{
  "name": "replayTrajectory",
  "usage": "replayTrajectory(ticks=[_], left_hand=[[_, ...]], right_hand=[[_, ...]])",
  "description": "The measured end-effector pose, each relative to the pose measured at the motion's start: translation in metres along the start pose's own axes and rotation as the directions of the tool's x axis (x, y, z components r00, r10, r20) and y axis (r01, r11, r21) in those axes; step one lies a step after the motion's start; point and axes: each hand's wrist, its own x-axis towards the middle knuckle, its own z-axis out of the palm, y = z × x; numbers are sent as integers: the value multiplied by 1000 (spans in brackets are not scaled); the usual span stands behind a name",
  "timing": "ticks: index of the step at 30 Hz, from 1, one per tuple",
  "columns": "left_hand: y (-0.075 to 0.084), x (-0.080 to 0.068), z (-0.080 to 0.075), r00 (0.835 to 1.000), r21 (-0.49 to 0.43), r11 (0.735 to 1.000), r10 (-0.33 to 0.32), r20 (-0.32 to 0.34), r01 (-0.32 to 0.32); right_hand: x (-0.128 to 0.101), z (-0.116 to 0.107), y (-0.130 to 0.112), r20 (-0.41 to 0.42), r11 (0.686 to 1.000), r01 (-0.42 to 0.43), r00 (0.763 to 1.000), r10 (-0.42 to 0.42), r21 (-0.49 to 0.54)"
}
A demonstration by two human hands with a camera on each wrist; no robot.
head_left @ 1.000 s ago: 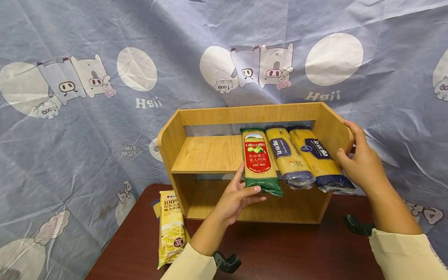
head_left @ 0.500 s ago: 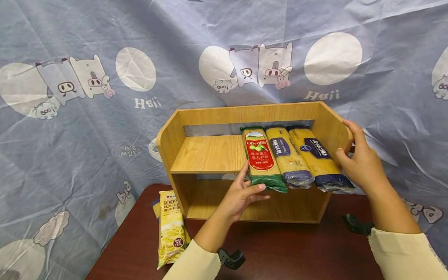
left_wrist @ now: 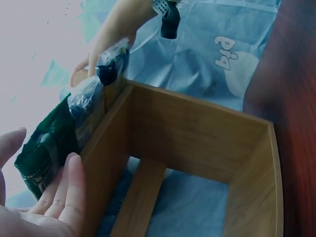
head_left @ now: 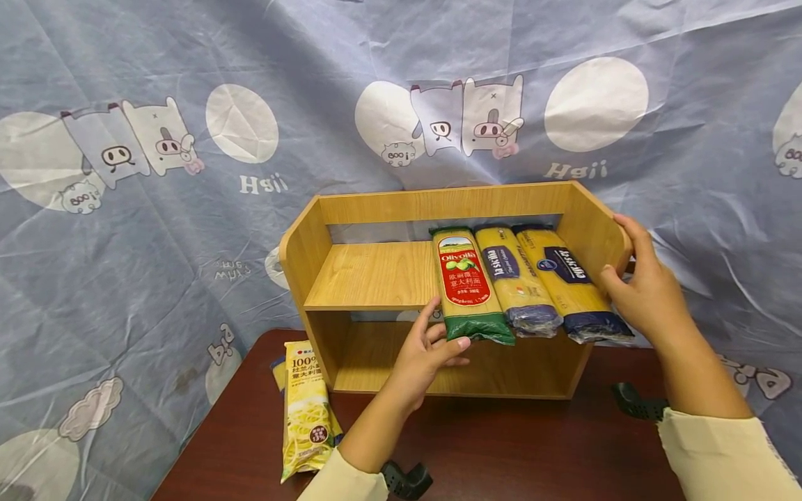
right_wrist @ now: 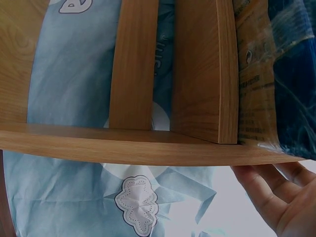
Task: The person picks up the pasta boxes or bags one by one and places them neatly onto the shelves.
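The green and red plastic packet of spaghetti lies flat on the upper board of the light wooden two-tier desk shelf, its long axis running front to back, its green near end overhanging the front edge. It sits just beside two yellow and dark blue spaghetti packets to its right. The left hand is nearer, directly below and in front of that overhanging end; its grip is loosely apart, fingers fairly straight, thumb and fingertips touching the packet's end without closing round it. The right hand curls its grip over the shelf's right side panel. A yellow bag of pasta lies on the dark red-brown worktop, left of the shelf
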Motion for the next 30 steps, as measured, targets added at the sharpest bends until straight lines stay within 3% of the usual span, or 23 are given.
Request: replayTrajectory(ticks=[11, 20, 30], left_hand=[[8, -23, -12, 997, 125, 991, 60, -51, -53], [10, -36, -23, 996, 120, 990, 76, -45, -70], [17, -44, -35, 992, 148, 986, 91, -81, -79]], right_hand=[[0, 0, -1, -3, 1000, 2, 1000, -2, -2], [-1, 1, 0, 9, 1000, -3, 1000, 3, 3], [1, 1, 0, 10, 1000, 0, 1000, 0, -4]])
